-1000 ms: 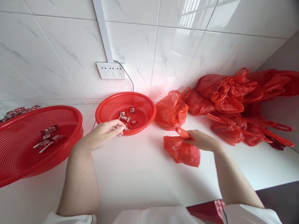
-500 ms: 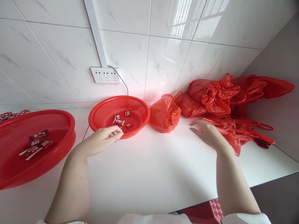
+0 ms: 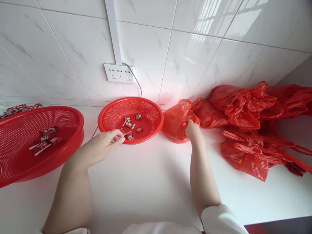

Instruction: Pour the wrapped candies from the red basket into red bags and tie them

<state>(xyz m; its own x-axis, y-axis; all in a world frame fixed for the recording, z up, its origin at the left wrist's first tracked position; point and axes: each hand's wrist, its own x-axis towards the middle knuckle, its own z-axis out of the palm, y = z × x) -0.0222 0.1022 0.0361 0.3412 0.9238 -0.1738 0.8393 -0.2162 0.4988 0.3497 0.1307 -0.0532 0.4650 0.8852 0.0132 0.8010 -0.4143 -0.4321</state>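
Observation:
My left hand [image 3: 110, 140] is at the front rim of a red perforated plastic basket [image 3: 103, 112]. Its thumb and fingers are pinched on a thin, stick-like brownish piece [image 3: 128, 133] that points over the rim. Several small red-and-white wrapped packets [image 3: 129, 124] lie in that basket. To the right, my right hand [image 3: 192, 130] reaches into the mouth of a standing red plastic bag [image 3: 175, 122]. The bag hides its fingertips, so I cannot see what they hold, if anything.
Another red basket [image 3: 79, 120] on the left holds several dark-red packets [image 3: 44, 139]. More packets [image 3: 19, 109] lie behind it. Several filled red plastic bags [image 3: 243, 100] are heaped at the right. A socket panel [image 3: 119, 73] with a cable is on the tiled wall.
My right hand has moved left from beside the heaped bags into the standing bag. The left hand stays at the basket rim, where a thin piece now shows between its fingers. The view has shifted.

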